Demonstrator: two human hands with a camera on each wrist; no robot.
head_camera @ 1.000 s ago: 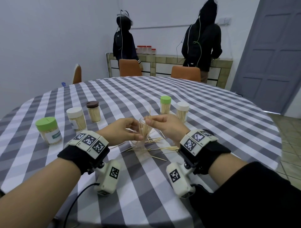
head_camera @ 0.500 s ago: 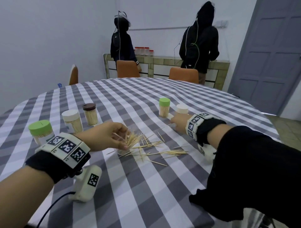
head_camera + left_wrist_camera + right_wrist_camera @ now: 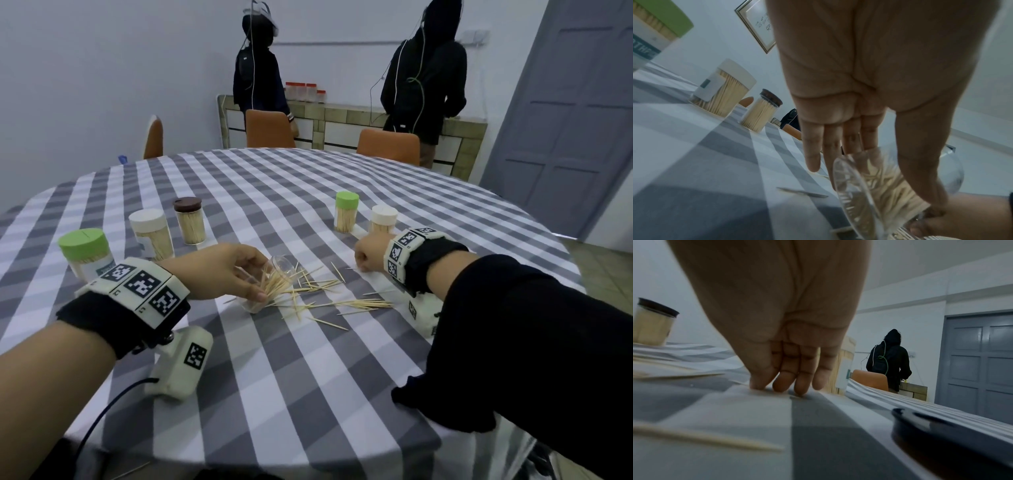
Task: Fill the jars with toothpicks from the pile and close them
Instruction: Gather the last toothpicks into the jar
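My left hand (image 3: 255,278) grips a clear open jar (image 3: 279,270) that leans on its side on the tablecloth, its mouth up and to the right. Toothpicks stick out of the clear jar (image 3: 879,186), seen blurred under my thumb in the left wrist view. The loose toothpick pile (image 3: 329,296) lies just right of it. My right hand (image 3: 363,262) is farther right, thumb and fingertips (image 3: 781,385) bunched on the cloth, pinching a lone toothpick (image 3: 352,268). A dark lid (image 3: 937,431) lies by my right wrist.
Closed, filled jars stand around: a green-lidded jar (image 3: 346,212) and a white-lidded jar (image 3: 383,219) behind my right hand, three more jars (image 3: 152,236) at the left. Two people stand at the far sideboard (image 3: 342,116). Orange chairs (image 3: 388,145) ring the round table (image 3: 308,394).
My right hand let go of the jar and moved right to the cloth near the white-lidded jar. My left hand lowered the jar from upright to leaning on the table.
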